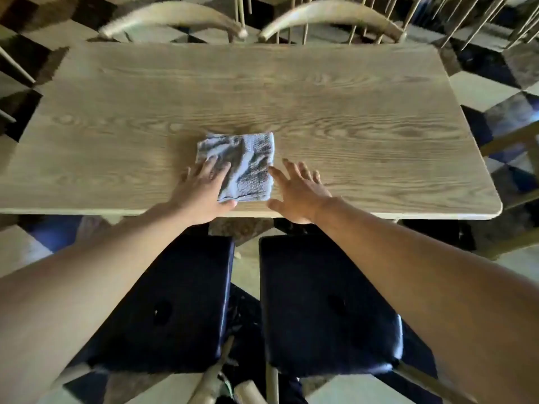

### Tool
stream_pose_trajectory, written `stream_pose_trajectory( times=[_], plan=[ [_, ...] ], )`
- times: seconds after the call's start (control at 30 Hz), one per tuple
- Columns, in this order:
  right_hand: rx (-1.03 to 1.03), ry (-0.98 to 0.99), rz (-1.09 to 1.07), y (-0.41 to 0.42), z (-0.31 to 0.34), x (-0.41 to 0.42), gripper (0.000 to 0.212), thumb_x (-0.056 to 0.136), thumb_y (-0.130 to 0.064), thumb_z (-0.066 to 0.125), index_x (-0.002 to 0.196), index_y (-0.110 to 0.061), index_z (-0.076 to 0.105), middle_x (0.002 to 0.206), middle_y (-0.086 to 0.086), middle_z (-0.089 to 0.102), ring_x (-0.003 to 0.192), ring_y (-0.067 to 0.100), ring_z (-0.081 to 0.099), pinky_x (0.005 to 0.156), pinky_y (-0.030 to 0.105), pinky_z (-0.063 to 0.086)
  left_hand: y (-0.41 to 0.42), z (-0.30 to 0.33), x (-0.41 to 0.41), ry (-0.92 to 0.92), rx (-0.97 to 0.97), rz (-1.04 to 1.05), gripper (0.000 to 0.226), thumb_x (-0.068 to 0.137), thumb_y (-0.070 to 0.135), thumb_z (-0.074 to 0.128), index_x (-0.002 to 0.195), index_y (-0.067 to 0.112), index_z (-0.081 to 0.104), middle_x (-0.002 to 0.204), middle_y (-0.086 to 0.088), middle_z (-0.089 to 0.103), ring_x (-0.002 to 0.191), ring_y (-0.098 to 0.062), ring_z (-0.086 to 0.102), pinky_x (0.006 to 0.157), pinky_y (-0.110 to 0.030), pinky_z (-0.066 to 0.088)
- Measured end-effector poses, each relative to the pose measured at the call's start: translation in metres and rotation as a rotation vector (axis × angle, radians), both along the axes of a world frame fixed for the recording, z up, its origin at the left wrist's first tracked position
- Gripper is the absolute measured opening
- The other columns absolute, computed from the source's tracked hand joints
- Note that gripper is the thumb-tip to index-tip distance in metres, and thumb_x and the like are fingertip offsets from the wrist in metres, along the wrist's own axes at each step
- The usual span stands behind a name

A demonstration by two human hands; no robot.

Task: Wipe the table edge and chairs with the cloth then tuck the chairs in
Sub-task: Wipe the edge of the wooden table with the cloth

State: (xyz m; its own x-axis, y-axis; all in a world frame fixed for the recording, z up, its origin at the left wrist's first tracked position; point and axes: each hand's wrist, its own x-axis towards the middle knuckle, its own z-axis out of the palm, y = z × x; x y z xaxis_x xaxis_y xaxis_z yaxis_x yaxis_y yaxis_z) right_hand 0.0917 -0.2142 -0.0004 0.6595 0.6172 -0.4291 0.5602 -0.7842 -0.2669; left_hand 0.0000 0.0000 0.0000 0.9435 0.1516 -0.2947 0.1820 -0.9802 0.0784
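A folded grey-blue cloth (242, 166) lies on the wooden table (364, 135) near its front edge. My left hand (201, 191) rests flat on the cloth's left part, fingers straight, thumb at its near corner. Just right of the cloth, my right hand (297, 193) is spread with straight fingers over the tabletop and holds nothing. Two chairs with dark padded seats stand pulled out below the front edge, the left chair (180, 304) and the right chair (326, 304).
Two wooden chair backs, one at the far left (172, 17) and one at the far right (332, 17), curve along the far side of the table. More wooden chair legs and spindles show at the right and left edges. The floor (478, 88) is chequered dark and light.
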Motion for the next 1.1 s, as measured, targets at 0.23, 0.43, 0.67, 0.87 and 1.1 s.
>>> stream_pose_trajectory(
  times=[0.23,0.43,0.67,0.87,1.1],
  plan=[
    [0.079,-0.066,0.036,0.026,-0.054,0.000,0.077,0.100,-0.055,0.046,0.162,-0.033,0.006,0.170,0.007,-0.007,0.156,0.034,-0.009,0.127,0.048,0.000,0.009,-0.039,0.022,-0.043,-0.043,-0.098,0.084,0.084,0.051,0.070,0.153,0.018,0.036,0.162,-0.009,0.028,0.146,-0.031,0.033,0.115,-0.053,0.035],
    [0.240,-0.262,-0.064,0.042,-0.062,-0.006,0.056,0.096,-0.045,0.060,0.147,-0.025,0.047,0.150,0.011,0.034,0.134,0.037,0.033,0.111,0.047,0.040,0.025,-0.045,0.022,-0.213,0.006,-0.256,0.066,0.088,0.040,0.070,0.139,0.002,0.051,0.139,-0.021,0.056,0.110,-0.037,0.065,0.085,-0.047,0.058],
    [0.376,-0.293,-0.137,0.055,-0.061,-0.011,0.026,0.101,-0.012,0.053,0.125,-0.009,0.064,0.126,0.014,0.050,0.112,0.034,0.048,0.089,0.043,0.052,0.014,-0.048,0.005,-0.333,0.056,-0.303,0.033,0.079,-0.005,0.067,0.111,-0.011,0.059,0.096,-0.028,0.070,0.081,-0.037,0.071,0.075,-0.045,0.059],
    [0.411,-0.264,-0.138,0.047,-0.066,-0.028,0.020,0.100,-0.016,0.057,0.115,-0.004,0.063,0.114,0.013,0.048,0.101,0.031,0.052,0.083,0.038,0.052,0.012,-0.049,-0.005,-0.351,0.070,-0.284,0.036,0.084,-0.007,0.058,0.120,-0.012,0.057,0.099,-0.030,0.071,0.090,-0.036,0.072,0.084,-0.045,0.058],
    [0.492,-0.286,-0.184,0.035,-0.070,-0.073,0.023,0.097,-0.016,0.065,0.117,-0.004,0.066,0.113,0.013,0.050,0.094,0.029,0.058,0.079,0.038,0.057,0.003,-0.046,-0.043,-0.292,0.059,-0.251,0.038,0.094,0.004,0.056,0.130,-0.011,0.057,0.125,-0.034,0.063,0.124,-0.042,0.060,0.107,-0.054,0.046]
  ],
)
